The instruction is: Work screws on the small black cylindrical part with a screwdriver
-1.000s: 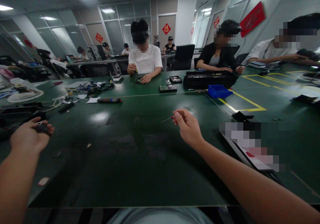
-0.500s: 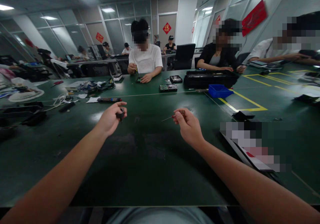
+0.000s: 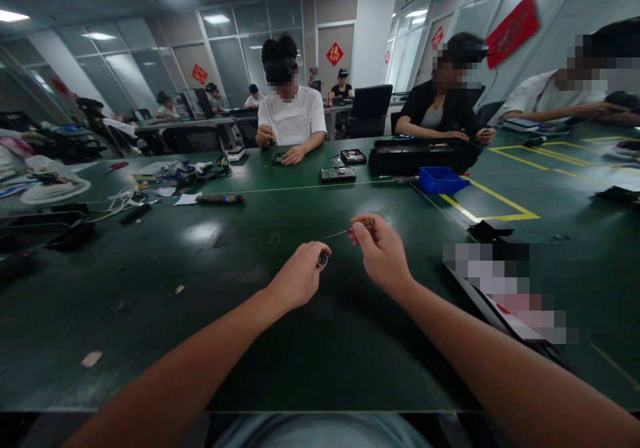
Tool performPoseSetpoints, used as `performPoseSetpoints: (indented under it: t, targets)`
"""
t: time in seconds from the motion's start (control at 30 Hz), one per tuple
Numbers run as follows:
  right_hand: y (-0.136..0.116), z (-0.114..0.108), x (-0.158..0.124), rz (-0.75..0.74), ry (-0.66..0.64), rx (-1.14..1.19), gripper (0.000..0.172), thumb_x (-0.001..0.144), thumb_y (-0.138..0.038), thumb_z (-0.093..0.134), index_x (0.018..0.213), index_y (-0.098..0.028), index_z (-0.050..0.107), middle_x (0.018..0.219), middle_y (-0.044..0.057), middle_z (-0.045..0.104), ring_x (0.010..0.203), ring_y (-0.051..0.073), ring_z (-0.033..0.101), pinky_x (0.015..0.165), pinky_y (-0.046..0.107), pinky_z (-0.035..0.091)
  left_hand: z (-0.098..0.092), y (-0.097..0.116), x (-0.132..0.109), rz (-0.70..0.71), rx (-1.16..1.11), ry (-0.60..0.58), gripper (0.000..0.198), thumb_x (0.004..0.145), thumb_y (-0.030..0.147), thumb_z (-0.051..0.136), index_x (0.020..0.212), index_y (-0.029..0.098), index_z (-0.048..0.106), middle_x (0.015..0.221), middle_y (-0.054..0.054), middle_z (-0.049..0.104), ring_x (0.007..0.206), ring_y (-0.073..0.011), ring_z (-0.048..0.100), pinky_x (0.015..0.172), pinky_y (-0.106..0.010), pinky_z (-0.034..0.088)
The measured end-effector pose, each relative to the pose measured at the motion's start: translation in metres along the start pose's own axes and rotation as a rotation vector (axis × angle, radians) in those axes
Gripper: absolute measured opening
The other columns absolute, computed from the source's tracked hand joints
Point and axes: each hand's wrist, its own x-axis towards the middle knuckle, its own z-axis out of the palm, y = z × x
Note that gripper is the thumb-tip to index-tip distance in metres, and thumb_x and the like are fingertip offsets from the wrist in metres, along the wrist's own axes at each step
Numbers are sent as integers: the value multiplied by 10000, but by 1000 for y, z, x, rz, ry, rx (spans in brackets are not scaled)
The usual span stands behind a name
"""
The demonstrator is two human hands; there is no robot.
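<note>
Screwdriver sits just right of frame centre, pinched in fingers of the right hand, its tip best held clear of the left hand, whose fingers grasp a dark part near it.

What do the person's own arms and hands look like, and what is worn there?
The left hand and right hand wear no gloves, and no watch or bracelet shows. The left forearm and right forearm are bare, with no sleeve in view. Greyish cloth shows at the bottom edge.
</note>
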Motion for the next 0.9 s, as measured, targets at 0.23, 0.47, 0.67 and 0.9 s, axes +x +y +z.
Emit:
performPoseSetpoints:
  t: [0.23,0.47,0.67,0.9]
  targets:
    - [-4,-2,0,-85,48,-214,249,932,-429,573,819,-215,630,718,22,685,650,173,630,630,307,463,1,-16,0,52,49,-13,327,846,88,613,1149,206,647,1149,-69,661,1073,-251,596,994,-437,470]
    - [-6,-7,-5,-180,145,-145,182,970,-368,509,921,-229,616,776,25,680,692,184,636,679,345,495,0,-23,3,38,-64,157,337,868,180,677,1198,228,627,1200,-60,636,1137,-238,574,1031,-421,446]
    - [-7,-4,-8,-162,82,-4,205,973,-356,517,1112,-230,600,922,56,720,831,215,703,774,392,552,-2,-33,7,-7,-130,244,367,870,189,682,1230,214,615,1235,-64,641,1155,-230,590,1059,-415,442]
    - [-4,-2,-9,-155,-31,-42,206,975,-366,515,1098,-229,608,925,57,737,845,215,716,775,381,554,-4,-32,7,11,-141,224,363,896,264,667,1253,226,618,1287,-66,640,1227,-246,566,1104,-447,403]
